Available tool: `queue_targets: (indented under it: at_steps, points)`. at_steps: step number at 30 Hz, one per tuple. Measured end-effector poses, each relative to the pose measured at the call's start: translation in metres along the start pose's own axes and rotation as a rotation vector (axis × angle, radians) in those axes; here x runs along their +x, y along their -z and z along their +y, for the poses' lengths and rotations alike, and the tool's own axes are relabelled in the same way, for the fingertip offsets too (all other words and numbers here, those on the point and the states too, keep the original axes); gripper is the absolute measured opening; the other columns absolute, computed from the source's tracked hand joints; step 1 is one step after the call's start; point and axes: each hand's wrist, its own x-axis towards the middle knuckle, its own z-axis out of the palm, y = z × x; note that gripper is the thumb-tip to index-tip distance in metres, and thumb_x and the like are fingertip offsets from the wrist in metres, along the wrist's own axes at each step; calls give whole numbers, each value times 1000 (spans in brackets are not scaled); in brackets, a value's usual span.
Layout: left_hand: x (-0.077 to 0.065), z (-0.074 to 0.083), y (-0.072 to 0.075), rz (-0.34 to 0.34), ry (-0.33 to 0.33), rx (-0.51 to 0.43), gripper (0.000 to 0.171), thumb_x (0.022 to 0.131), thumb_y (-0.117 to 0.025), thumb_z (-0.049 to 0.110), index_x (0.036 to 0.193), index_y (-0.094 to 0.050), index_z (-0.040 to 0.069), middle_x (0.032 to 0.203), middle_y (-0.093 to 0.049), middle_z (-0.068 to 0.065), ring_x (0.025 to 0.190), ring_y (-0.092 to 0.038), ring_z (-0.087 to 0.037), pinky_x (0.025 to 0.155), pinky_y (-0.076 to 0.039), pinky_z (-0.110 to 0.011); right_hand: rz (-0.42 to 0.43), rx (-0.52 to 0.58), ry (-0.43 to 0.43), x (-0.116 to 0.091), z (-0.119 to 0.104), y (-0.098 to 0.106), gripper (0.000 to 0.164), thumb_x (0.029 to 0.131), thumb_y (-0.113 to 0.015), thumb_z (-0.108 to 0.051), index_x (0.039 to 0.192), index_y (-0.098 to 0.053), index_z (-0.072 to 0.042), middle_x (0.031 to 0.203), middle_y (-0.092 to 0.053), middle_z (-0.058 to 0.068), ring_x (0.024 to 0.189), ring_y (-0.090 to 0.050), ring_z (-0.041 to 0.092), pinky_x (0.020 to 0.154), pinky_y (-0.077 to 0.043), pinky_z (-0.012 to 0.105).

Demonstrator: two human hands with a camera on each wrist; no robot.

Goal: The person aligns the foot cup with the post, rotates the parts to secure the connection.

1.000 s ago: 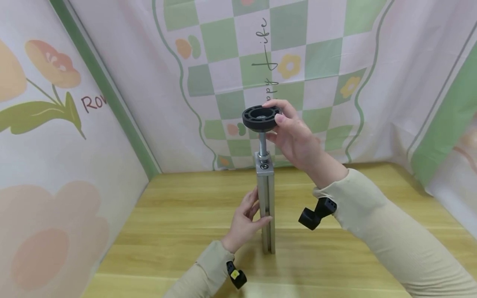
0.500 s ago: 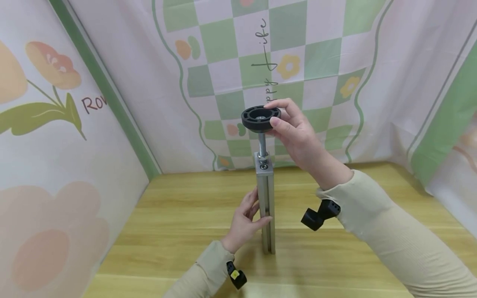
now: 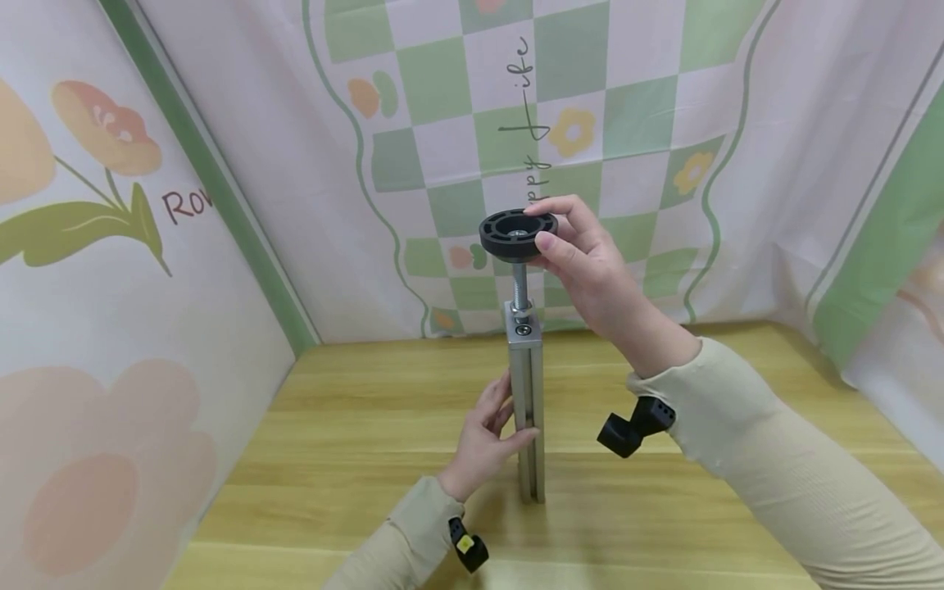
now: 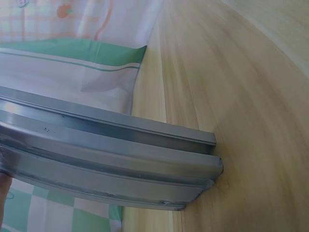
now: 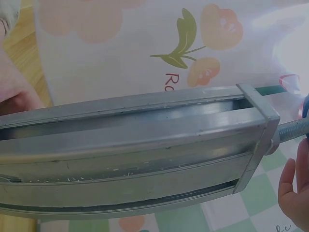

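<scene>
An aluminium profile (image 3: 527,410) stands upright on the wooden table, grooved along its sides and capped by a metal end plate (image 3: 524,338). From that plate rises a threaded rod with a nut, topped by a round black leveling foot (image 3: 509,246) with its hollow underside up. My left hand (image 3: 483,442) grips the profile about halfway down, thumb across the near face. With thumb and fingers my right hand (image 3: 590,262) pinches the right rim of the leveling foot. The left wrist view shows the profile's lower end (image 4: 193,169) at the table; the right wrist view shows the threaded rod (image 5: 292,129).
The wooden table (image 3: 369,426) spreads around the profile. A green checked curtain (image 3: 509,123) hangs behind it, and a flower-printed curtain (image 3: 111,328) borders the left. Black camera mounts sit on both wrists, the right mount (image 3: 634,424) close beside the profile.
My right hand has shifted its hold slightly on the leveling foot's rim, and its wrist has moved a little to the right. The left hand and the profile stay in place.
</scene>
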Motion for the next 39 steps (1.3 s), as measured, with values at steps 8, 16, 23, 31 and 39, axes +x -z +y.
queue_targets:
  at_steps: [8, 16, 23, 31, 39]
  points:
    - [-2, -1, -1, 15, -25, 11, 74, 86, -67, 4, 148, -27, 9, 146, -28, -25, 131, -38, -5, 110, -36, -34, 3, -10, 1, 0, 0, 0, 20, 94, -47, -14, 111, -54, -23, 122, -51, 18, 109, -57, 21, 97, -45, 30]
    - [-3, -5, 0, 21, -52, -5, 68, 86, -68, 21, 145, -34, 24, 147, -33, -14, 131, -38, -4, 109, -36, -26, 19, -13, 4, -1, -1, -1, 20, 94, -47, -13, 109, -55, -23, 118, -55, 14, 107, -58, 19, 97, -44, 30]
    - [-3, -6, -1, 32, -56, -12, 66, 82, -70, 34, 140, -37, 38, 146, -30, -26, 130, -40, -3, 108, -37, -25, 130, -97, -32, 0, -8, -8, 25, 89, -53, 0, 102, -55, -22, 105, -59, 7, 93, -60, 14, 90, -46, 25]
    - [-4, -5, -1, 35, -113, -21, 61, 85, -68, 24, 138, -40, 36, 144, -37, 16, 130, -40, -2, 104, -39, -21, 212, -295, -68, -2, -19, -19, 29, 85, -64, 2, 101, -48, -15, 99, -54, 5, 89, -57, 18, 80, -48, 21]
    - [-5, -2, -2, 52, -82, -7, 63, 85, -69, 12, 137, -40, 33, 148, -35, -8, 129, -40, -2, 105, -39, -22, 177, -180, 7, -2, -8, -14, 23, 88, -56, -6, 108, -48, -13, 101, -54, 5, 91, -55, 16, 87, -45, 24]
